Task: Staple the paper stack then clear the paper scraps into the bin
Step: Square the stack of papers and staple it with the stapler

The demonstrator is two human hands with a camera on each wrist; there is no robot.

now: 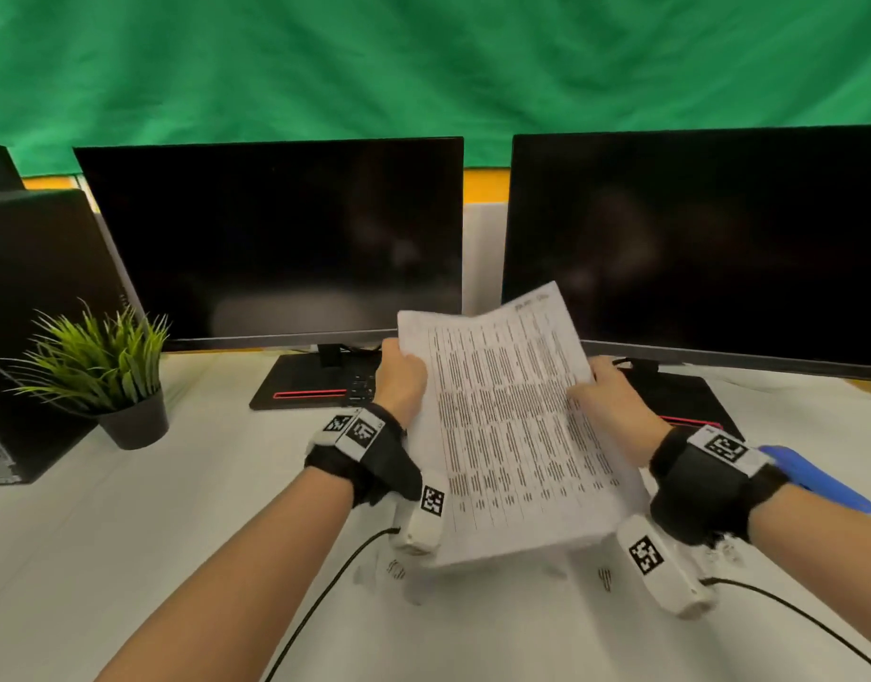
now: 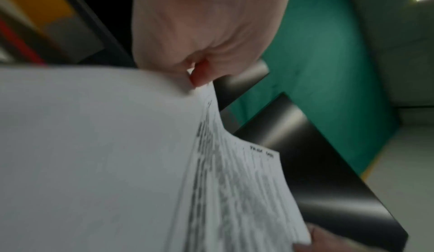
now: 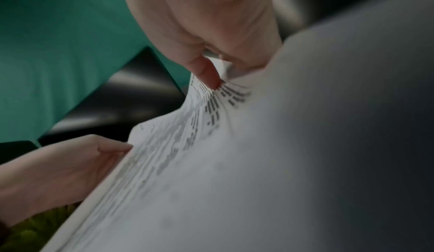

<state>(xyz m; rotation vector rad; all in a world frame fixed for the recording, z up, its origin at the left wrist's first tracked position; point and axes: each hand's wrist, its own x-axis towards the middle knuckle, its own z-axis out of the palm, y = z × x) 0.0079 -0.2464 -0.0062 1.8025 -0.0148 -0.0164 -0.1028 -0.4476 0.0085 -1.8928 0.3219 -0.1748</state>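
Both hands, left hand (image 1: 400, 381) and right hand (image 1: 608, 406), clamp fingers (image 3: 206, 72) on the paper stack (image 1: 512, 425) between them, above the bench (image 1: 128, 534).

I see the paper stack (image 1: 509, 425), white sheets printed with dense columns of dark text, lifted off the tabletop (image 1: 177, 534) and tilted, its top edge toward 12 o'clock. It bows slightly. Small paper scraps (image 1: 396, 569) lie on the tabletop beneath, at 6 o'clock of it.
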